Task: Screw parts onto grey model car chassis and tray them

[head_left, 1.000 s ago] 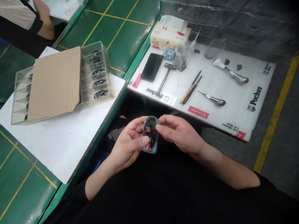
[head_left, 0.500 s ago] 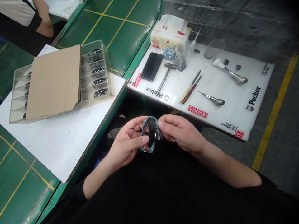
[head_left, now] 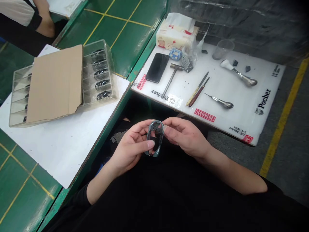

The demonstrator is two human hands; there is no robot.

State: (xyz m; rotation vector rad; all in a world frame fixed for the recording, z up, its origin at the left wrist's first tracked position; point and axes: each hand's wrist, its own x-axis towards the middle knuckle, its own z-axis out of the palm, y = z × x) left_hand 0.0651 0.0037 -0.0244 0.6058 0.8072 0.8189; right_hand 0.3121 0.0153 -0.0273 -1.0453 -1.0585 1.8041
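— Left hand [head_left: 130, 149]?
— Curled around a grey car-body shell [head_left: 154, 138], thumb lying across it.
— Right hand [head_left: 187, 137]?
— Partly closed, fingertips pinching the shell's upper right edge.
— Shell's position?
— Between both hands, over the lap.
— Further out?
— To the left, a clear plastic tray [head_left: 108, 64] of dark shells [head_left: 102, 84], partly under a cardboard sheet [head_left: 55, 83]. Ahead, a white board [head_left: 231, 122] bearing a hammer [head_left: 172, 79] and a phone [head_left: 157, 67].
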